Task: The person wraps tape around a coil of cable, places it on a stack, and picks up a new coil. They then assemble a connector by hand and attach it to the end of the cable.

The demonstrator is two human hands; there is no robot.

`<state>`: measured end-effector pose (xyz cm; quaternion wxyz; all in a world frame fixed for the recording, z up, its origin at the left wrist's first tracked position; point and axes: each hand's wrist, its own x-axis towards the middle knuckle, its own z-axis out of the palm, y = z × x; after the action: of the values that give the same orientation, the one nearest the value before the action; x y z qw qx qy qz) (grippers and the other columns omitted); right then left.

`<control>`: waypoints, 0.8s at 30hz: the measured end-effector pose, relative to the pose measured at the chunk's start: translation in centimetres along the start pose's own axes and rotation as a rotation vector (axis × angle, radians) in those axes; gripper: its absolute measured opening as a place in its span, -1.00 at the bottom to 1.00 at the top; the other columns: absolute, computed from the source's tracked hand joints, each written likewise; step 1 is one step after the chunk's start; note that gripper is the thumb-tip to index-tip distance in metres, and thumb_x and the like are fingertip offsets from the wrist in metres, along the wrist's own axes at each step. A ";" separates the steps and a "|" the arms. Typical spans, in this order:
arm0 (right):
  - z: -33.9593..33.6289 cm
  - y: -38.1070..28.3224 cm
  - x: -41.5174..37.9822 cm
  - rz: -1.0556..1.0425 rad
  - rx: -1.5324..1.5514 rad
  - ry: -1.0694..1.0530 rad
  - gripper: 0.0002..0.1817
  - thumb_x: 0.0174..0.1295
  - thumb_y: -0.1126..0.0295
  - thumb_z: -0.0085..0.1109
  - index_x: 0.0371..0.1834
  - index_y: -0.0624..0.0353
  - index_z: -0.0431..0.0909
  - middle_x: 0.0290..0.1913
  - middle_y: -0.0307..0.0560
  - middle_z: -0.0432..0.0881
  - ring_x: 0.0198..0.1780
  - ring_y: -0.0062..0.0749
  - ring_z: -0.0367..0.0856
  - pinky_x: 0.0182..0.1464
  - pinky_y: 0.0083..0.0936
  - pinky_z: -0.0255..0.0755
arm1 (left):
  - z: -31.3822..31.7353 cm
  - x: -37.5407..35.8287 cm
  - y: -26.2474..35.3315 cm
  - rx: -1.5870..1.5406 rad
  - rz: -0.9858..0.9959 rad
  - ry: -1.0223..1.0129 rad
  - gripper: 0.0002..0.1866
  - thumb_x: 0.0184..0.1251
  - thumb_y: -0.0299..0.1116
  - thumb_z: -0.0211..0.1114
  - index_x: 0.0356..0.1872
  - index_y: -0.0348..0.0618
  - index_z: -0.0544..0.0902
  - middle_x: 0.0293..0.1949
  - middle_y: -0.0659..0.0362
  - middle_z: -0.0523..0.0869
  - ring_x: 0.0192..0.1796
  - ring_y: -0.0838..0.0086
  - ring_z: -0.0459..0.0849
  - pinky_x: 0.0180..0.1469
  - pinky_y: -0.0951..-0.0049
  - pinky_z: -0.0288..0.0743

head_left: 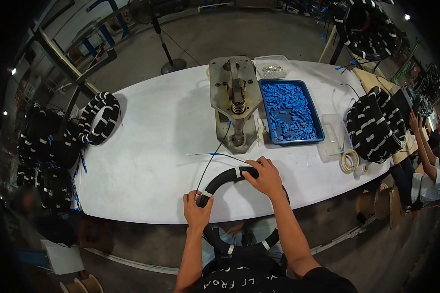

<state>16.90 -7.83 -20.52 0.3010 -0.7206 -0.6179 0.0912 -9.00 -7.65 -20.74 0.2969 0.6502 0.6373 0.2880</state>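
A coil of black cable (223, 179), bound with white tape bands, leans against the table's front edge, its lower part hanging in front of my body. My left hand (197, 210) is closed round the coil's left side, beside a tape band. On its upper right, my right hand (265, 177) grips the coil with thumb and fingers. One thin cable end with a blue tip (229, 125) rises from near my left hand to the base of a metal hand press (234, 93). Another cable end with a blue sleeve (214, 154) and pale tip points left, crossing it.
A blue tray (322, 133) of small blue connectors stands right of the press. Behind it is a clear box (273, 69) of small parts. Taped coils (376, 124) and a tape roll (349, 161) sit at right; another coil (99, 118) lies at left. A co-worker's arms (425, 146) show far right.
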 end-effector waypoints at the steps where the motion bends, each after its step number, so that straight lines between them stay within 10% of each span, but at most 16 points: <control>1: 0.1 0.0 0.3 -0.008 -0.009 -0.008 -0.58 0.14 0.02 0.36 0.02 -0.07 0.67 -0.17 -0.10 0.53 -0.09 -0.14 0.56 -0.10 -0.18 0.55 | 0.0 0.0 0.2 -0.002 -0.002 -0.001 -0.45 0.03 -0.20 0.53 0.02 -0.23 0.55 -0.13 0.02 0.51 -0.06 0.12 0.57 -0.02 0.10 0.48; 16: 0.8 0.1 3.2 -0.129 0.034 -0.152 -0.59 0.20 0.01 0.29 0.00 -0.01 0.62 -0.07 -0.12 0.56 0.02 -0.10 0.56 0.03 -0.16 0.51 | 4.9 7.5 3.4 -0.071 0.205 0.019 -0.12 0.18 -0.15 0.43 0.46 -0.27 0.21 0.06 -0.13 0.42 0.05 -0.03 0.50 0.07 0.04 0.43; 24: 0.7 -0.4 3.0 -0.054 0.044 -0.155 -0.53 0.19 -0.05 0.30 0.00 0.04 0.60 -0.07 -0.08 0.60 0.03 -0.08 0.59 0.02 -0.13 0.52 | 5.4 7.1 4.2 0.145 0.174 0.248 -0.66 0.33 -0.06 0.32 0.06 0.12 0.72 -0.11 0.04 0.46 0.02 0.17 0.47 0.06 0.09 0.29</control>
<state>16.92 -4.73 -20.15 0.2702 -0.6878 -0.6563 0.1522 -2.07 -0.68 -21.16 0.1421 0.6823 0.6294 0.3437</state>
